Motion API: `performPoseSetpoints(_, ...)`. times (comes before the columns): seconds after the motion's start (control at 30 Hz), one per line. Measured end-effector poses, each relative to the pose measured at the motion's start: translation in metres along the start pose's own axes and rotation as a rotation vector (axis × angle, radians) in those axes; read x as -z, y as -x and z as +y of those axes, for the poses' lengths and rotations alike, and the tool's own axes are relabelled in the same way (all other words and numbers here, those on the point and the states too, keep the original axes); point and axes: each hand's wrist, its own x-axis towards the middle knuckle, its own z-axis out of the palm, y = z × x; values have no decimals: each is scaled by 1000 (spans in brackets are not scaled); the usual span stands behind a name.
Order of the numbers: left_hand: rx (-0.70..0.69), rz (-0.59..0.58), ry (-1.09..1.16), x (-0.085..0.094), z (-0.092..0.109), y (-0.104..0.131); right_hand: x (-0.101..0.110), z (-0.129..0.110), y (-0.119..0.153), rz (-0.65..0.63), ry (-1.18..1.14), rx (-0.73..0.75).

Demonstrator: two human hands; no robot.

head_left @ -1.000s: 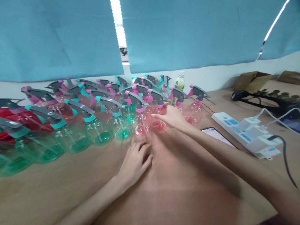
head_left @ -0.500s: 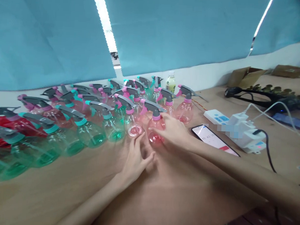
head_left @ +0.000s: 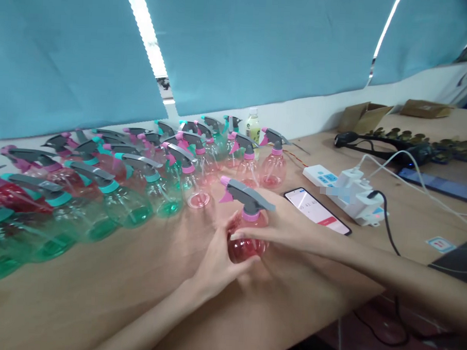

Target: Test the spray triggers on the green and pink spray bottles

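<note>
A round pink spray bottle (head_left: 249, 243) with a pink collar and a grey trigger head is upright near the middle, its nozzle to the left. My left hand (head_left: 218, 254) wraps round its left and front side. On its right side is my right hand (head_left: 279, 228), the thumb across the front and the other fingers partly hidden behind. Just behind and left, a clear bottle with a pink collar (head_left: 196, 194) stands beside a green bottle with a teal collar (head_left: 165, 198). Several more green and pink spray bottles fill the left and back of the table.
A phone (head_left: 317, 212) lies right of the hands, beside a white power strip (head_left: 341, 190) with plugs and cables. Further back are black glasses-like gear (head_left: 381, 148), cardboard boxes (head_left: 363, 117) and a yellowish drink bottle (head_left: 253, 127). The table's front edge is lower right.
The pink spray bottle has come nearer, away from the other bottles. My left hand, empty before, has closed on it beside my right hand. The camera view has shifted right.
</note>
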Motion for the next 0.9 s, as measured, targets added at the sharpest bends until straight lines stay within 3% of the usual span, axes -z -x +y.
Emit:
performPoseSetpoints(0.17,-26,-92,70,-1,10,7,-5,4,-2,-26,-283,-2)
performPoseSetpoints(0.5,-66,-178,13,10,13,5,-19,-4,-5,96,-416,23)
performPoseSetpoints(0.9,-30,-160,-484,61,-22,38,-25,-3,-17,99,-211,-15)
